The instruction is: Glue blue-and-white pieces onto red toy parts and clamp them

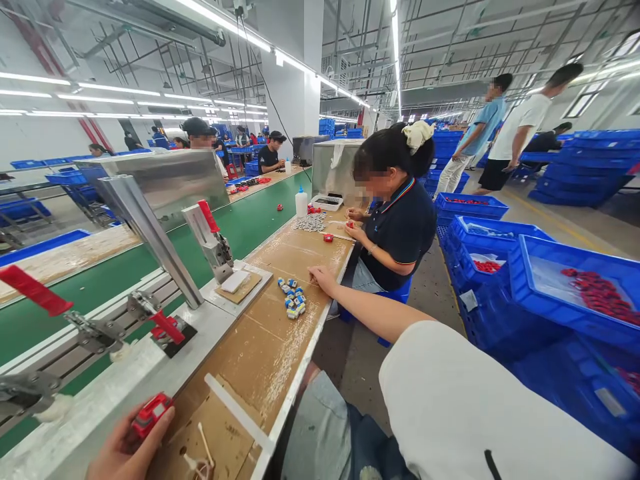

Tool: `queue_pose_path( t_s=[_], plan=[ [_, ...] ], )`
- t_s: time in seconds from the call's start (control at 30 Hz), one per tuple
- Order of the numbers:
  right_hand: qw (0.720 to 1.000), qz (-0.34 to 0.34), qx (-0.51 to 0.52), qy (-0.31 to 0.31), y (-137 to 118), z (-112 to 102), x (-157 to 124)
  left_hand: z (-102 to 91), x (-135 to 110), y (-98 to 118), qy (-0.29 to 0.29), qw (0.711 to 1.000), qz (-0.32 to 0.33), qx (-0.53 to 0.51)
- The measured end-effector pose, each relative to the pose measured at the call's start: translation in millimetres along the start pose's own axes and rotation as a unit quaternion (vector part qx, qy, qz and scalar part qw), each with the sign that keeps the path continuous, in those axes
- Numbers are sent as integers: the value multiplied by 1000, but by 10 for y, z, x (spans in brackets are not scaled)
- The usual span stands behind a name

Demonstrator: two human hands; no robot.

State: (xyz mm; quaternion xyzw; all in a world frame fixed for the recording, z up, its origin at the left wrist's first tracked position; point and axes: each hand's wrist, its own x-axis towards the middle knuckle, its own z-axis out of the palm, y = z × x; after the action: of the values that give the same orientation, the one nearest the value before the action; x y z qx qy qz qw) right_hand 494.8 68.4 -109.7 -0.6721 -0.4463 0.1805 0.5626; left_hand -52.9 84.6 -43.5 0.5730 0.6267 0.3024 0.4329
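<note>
My left hand (133,443) is closed around a small red toy vehicle body (153,415) at the lower left, beside the metal fixture. My right hand (325,281) reaches far forward to the table's right edge. Its fingers are partly extended and loosely bent, with nothing visible in them. Left of that hand lies a loose group of small blue, white and yellow parts (293,297), apart from the fingers. Near my left hand, a cotton swab (205,443) and a white strip (237,410) rest on a piece of cardboard (225,433).
Toggle clamps with red handles (35,290) and a metal post (153,240) stand left. A green conveyor belt (255,223) runs behind. Ahead sits a co-worker (400,213) with a red piece, near grey parts (310,222) and a white bottle (301,203). Blue crates (530,320) are stacked right.
</note>
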Motion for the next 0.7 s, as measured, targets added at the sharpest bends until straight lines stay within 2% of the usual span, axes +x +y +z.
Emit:
queue_pose_path(
  t_s=[0.07,0.13,0.3,0.4,0.6,0.7],
  plan=[
    [1000,-3,-4,-1,-21,2,-7,8,-31,82,-1,999,-5,-36],
    [1000,-4,-7,-1,-36,4,-15,35,-59,68,10,999,-1,-49],
    [1000,-4,-15,-4,-44,3,-31,102,-36,-162,6,1000,18,-10],
    [1000,-7,-19,-4,-35,-8,-26,111,15,-225,6,1000,27,-6],
    [1000,-6,-17,-4,8,-8,-105,85,-47,-119,-38,998,52,18],
    [1000,-12,-17,6,-99,34,-122,92,-61,-133,-39,997,74,-6]
  ],
)
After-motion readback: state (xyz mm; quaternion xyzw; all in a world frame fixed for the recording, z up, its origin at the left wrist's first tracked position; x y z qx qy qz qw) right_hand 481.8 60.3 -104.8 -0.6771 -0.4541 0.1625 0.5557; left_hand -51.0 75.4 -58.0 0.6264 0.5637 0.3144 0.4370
